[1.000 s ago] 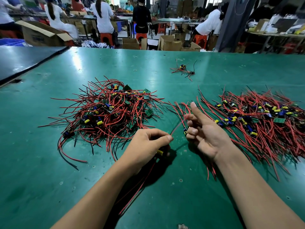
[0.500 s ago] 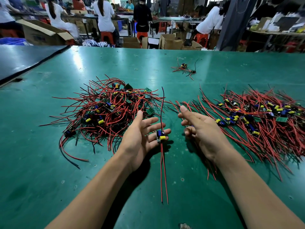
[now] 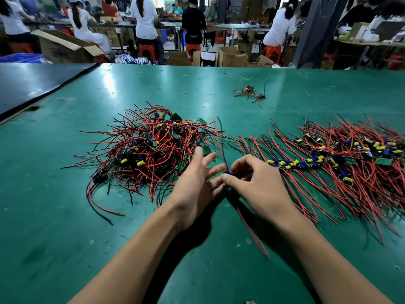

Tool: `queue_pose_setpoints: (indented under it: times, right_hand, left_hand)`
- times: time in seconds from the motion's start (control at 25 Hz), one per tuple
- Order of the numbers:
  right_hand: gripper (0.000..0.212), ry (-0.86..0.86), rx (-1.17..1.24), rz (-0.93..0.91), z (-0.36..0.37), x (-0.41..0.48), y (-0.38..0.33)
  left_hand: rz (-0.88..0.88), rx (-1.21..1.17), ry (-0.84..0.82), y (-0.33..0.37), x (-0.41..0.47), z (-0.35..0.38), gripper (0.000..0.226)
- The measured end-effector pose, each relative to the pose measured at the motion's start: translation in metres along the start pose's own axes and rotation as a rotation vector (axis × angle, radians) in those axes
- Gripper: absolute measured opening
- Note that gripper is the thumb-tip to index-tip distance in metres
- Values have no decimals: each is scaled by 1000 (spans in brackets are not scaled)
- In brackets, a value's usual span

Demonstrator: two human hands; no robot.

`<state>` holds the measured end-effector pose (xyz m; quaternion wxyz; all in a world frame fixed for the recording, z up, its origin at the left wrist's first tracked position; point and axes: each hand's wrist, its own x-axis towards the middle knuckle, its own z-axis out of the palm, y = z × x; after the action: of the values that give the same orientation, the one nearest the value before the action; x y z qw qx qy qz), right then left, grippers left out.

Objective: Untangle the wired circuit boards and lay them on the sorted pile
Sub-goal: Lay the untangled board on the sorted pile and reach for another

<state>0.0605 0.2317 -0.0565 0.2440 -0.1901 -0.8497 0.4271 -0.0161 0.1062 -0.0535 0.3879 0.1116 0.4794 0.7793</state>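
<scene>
A tangled heap (image 3: 151, 148) of small circuit boards with red and black wires lies left of centre on the green table (image 3: 54, 227). To the right spreads the sorted pile (image 3: 341, 159), its boards in rows with wires fanned toward me. Between the two piles my right hand (image 3: 256, 183) pinches one small wired board (image 3: 228, 172); its wires run up past the fingers and trail down toward me. My left hand (image 3: 195, 183) is beside it with fingers spread and straight, fingertips touching the same board.
A small separate clump of wired boards (image 3: 249, 93) lies farther back on the table. A dark table (image 3: 32, 82) adjoins at the far left. Beyond the far edge, several people sit on red stools among cardboard boxes.
The single board passed from my left hand to my right. The left hand opened from a fist to spread fingers, and the right hand closed in on the board.
</scene>
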Motion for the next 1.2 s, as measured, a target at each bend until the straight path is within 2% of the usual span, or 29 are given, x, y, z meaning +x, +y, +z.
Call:
queue_pose_setpoints:
  times: [0.08,0.12,0.16,0.2,0.32,0.4,0.48,0.6,0.72,0.92,1.08,1.2]
  right_hand:
    - [21,97,-76,25,-9,6,5]
    - [20,149,-129,51,-15,8,8]
    - [19,195,-198,87,-22,11,11]
    - [20,234,-290,125,-27,12,14]
    - [31,298,-507,166,-33,11,17]
    - [29,280,-455,17,-26,9,13]
    - [21,113,-352,-148,-16,6,8]
    - [18,-141,-402,-182,-5,1,7]
    - [21,-99,-504,-149,-9,2,10]
    - [17,-17,-477,-112,-18,5,9]
    - [22,-80,-368,-164,2,0,1]
    - [32,-136,-439,-190,33,2,-4]
  left_hand:
    - [213,544,159,-4,1,-8,25]
    - [360,853,262,-6,2,-14,22]
    - [479,1066,355,-6,2,-19,21]
    - [544,1163,425,-5,1,-23,21]
    - [542,1152,563,-1,3,-29,27]
    - [502,1197,588,0,6,-31,34]
    - [493,1250,586,0,10,-32,37]
    - [478,1286,573,1,12,-32,39]
    - [455,1292,583,0,12,-30,38]
    - [444,1346,581,-4,12,-29,17]
    - [506,1301,574,-4,12,-32,11]
    - [544,1273,549,-3,14,-35,10]
